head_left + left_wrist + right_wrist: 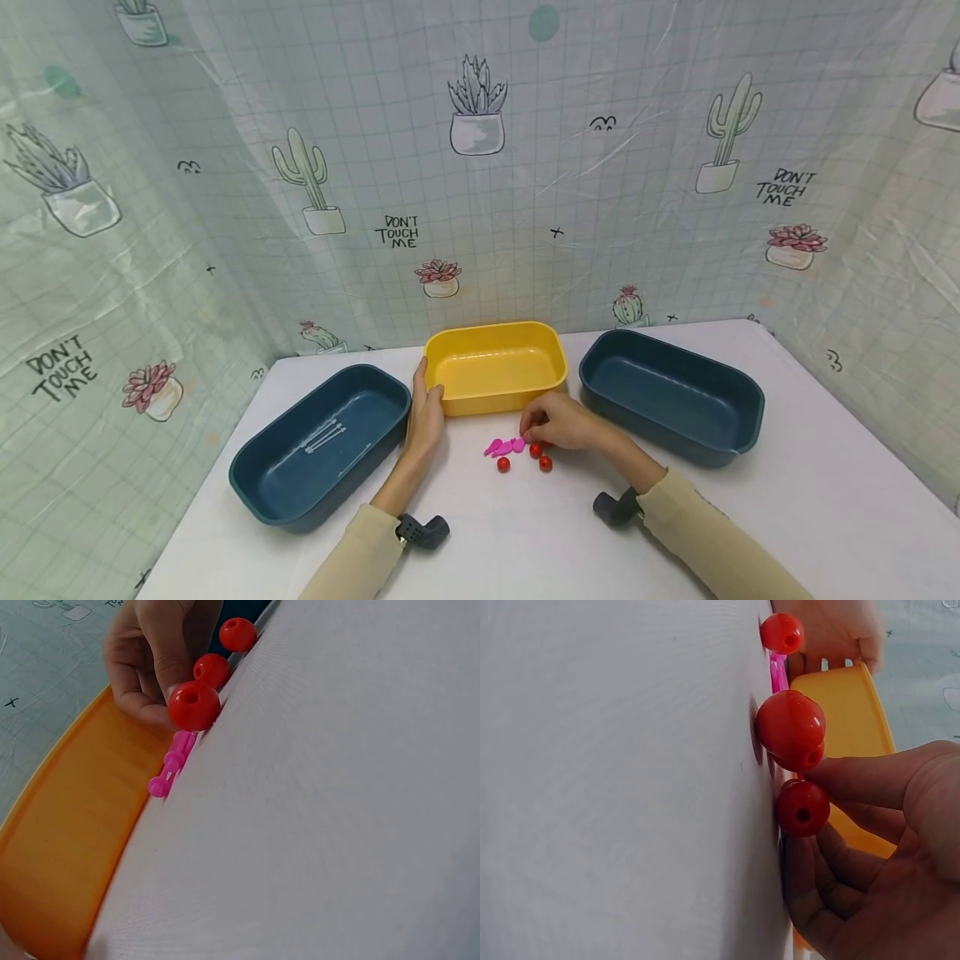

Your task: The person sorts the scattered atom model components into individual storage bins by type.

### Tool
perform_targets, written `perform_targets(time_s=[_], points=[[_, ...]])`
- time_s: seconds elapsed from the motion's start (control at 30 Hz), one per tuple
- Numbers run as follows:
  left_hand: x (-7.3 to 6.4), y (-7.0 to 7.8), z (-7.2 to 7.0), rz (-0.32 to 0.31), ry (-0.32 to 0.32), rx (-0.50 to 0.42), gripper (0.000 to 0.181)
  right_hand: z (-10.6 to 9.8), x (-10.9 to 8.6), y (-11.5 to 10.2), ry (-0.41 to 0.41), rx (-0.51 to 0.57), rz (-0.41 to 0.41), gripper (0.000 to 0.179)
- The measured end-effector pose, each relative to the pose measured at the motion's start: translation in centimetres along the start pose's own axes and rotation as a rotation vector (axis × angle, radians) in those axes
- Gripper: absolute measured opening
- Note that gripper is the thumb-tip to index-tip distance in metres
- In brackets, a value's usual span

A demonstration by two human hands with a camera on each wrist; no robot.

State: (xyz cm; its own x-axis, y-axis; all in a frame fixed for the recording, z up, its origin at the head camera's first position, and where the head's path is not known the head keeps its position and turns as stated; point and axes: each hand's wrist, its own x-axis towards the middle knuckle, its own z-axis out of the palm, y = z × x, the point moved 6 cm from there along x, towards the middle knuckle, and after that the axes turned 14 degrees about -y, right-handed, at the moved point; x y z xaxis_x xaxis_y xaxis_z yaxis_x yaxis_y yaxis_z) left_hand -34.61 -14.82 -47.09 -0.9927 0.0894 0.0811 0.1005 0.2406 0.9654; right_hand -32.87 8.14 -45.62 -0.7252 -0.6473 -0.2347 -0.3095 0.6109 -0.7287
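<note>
My left hand [425,414] grips the left end of a yellow bin [480,406], thumb at its front corner and fingers along its side. In front of the bin, my right hand [562,421] reaches down with thumb and index finger curled together at a small pink plastic piece [519,446]. More pink pieces [497,447] with rounded ends lie beside it. Several round red beads [503,465] with holes sit around them. In the right wrist view one bead [802,808] partly hides the fingertips; in the left wrist view another bead [195,706] overlaps the thumb.
A dark blue bin [300,517] on the left holds several thin pale sticks [324,435]. Another dark blue bin [675,417] stands at the right, close to my right hand. All rest on a white table [525,542], with a printed cloth [525,208] hanging behind.
</note>
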Motion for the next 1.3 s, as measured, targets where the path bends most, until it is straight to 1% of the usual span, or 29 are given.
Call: perform_targets(time_s=[0.2, 0.4, 0.63, 0.83, 0.97, 1.1, 1.3], points=[[0.0, 0.0, 0.0, 0.006, -0.002, 0.008, 0.062, -0.2, -0.1, -0.2, -0.009, 0.039, -0.033, 0.006], [0.0, 0.1, 0.0, 0.018, -0.004, 0.012, 0.062, -0.8, -0.5, -0.9, -0.002, 0.063, -0.096, 0.005], [0.0, 0.1, -0.1, 0.019, -0.005, 0.018, 0.062, -1.3, -1.0, -1.6, -0.021, 0.069, -0.164, 0.011], [-0.1, 0.0, -0.1, 0.017, -0.007, 0.029, 0.062, -1.7, -1.3, -2.2, 0.010, 0.081, -0.213, 0.014], [0.0, -0.1, -0.2, 0.017, -0.007, 0.030, 0.063, -1.9, -1.4, -2.7, 0.039, 0.104, -0.224, 0.010], [0.0, -0.1, -0.2, 0.015, -0.008, 0.023, 0.062, -2.2, -1.6, -3.1, 0.054, 0.128, -0.234, 0.010], [0.0, 0.0, -0.1, 0.023, -0.005, 0.023, 0.062, -2.8, -1.8, -3.6, 0.058, 0.155, -0.296, 0.012]])
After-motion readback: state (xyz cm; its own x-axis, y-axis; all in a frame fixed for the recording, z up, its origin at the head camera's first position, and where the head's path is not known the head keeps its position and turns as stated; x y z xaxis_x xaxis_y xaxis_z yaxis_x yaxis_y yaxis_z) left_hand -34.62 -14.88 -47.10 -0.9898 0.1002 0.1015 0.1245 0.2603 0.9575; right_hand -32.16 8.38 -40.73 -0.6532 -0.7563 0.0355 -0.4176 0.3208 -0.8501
